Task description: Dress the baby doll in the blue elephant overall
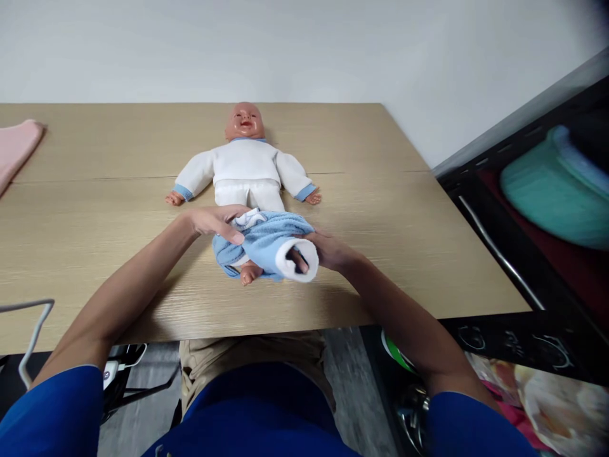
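Lower edge of the frame: the wearer's blue shirt (257, 419) and tan trousers (204, 362), below the front edge of a wood-grain table (380, 222). Centre, just beyond that edge: a blue garment (269, 236), bunched around the doll's lower legs, lies between the two hands and touches both. The left hand (219, 222), at its left side, grips the cloth with the thumb on top, the fingers mostly hidden. The right hand (328, 249) meets its right side; its fingers pass out of sight, so its grip cannot be told. A white cuff (313, 263) faces the viewer; a bare foot (249, 273) shows beside it. The fabric appears light, soft and limp, unlikely to slip or break; its gathered rim and the cuff would offer the surest holds. Upper centre: the doll (246, 160), on its back, head farthest away. Upper left: pink cloth (16, 149). Behind: a pale wall (304, 51).
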Demonstrator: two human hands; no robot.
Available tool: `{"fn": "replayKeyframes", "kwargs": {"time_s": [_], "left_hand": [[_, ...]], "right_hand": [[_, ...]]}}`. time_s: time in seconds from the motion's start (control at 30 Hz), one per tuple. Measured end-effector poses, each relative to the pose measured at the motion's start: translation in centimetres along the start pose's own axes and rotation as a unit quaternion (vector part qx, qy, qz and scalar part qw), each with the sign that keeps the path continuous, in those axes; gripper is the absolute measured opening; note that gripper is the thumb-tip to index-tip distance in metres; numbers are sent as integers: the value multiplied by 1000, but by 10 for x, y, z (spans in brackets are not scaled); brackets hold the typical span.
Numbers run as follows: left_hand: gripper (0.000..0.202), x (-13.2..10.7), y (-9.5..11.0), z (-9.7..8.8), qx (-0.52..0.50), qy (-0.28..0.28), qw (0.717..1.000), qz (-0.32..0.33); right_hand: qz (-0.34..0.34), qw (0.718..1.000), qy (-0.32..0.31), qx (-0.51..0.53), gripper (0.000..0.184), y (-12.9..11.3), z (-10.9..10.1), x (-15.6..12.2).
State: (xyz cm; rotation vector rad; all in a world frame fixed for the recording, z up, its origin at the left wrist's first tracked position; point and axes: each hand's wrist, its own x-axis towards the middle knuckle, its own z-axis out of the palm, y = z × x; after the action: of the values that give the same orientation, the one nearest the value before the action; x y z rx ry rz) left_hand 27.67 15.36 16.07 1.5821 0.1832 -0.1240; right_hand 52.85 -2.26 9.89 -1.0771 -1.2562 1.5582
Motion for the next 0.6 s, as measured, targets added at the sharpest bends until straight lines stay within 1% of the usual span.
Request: {"fn": "replayKeyframes", "kwargs": {"time_s": [0.07,0.13,0.17,0.2,0.27,0.3,0.33,0.37,0.47,0.53,0.6], "left_hand": [[68,2,2,2,8,-18,1000,-12],[55,4,5,7,24,-36,999,-26],[49,5,6,9,27,-45,998,-32],[46,5,8,11,27,-54,997,-37],[46,4,9,13,28,-70,996,-46],[49,4,9,12,33,-70,996,-42],[52,3,8,11,44,-61,997,-32],[56,3,7,9,58,-46,997,-18],[61,3,1,6,91,7,996,16],[61,3,-1,8,78,28,997,8],[65,5,0,14,47,43,998,-2]], "right_hand": [[21,999,-37,31,47,-1,1,3],[13,996,-71,45,52,-7,2,4],[-5,995,-88,38,58,-11,2,3],[-26,994,-104,22,67,-15,2,2],[-57,989,-132,-41,89,-23,4,-2],[-63,986,-133,-75,94,-26,5,-3],[-66,986,-119,-100,92,-27,5,-5],[-68,987,-93,-111,85,-26,6,-5],[-66,995,29,-65,56,-18,8,0],[-63,993,95,-36,46,-13,11,5],[-67,986,146,-46,41,-11,16,6]]}}
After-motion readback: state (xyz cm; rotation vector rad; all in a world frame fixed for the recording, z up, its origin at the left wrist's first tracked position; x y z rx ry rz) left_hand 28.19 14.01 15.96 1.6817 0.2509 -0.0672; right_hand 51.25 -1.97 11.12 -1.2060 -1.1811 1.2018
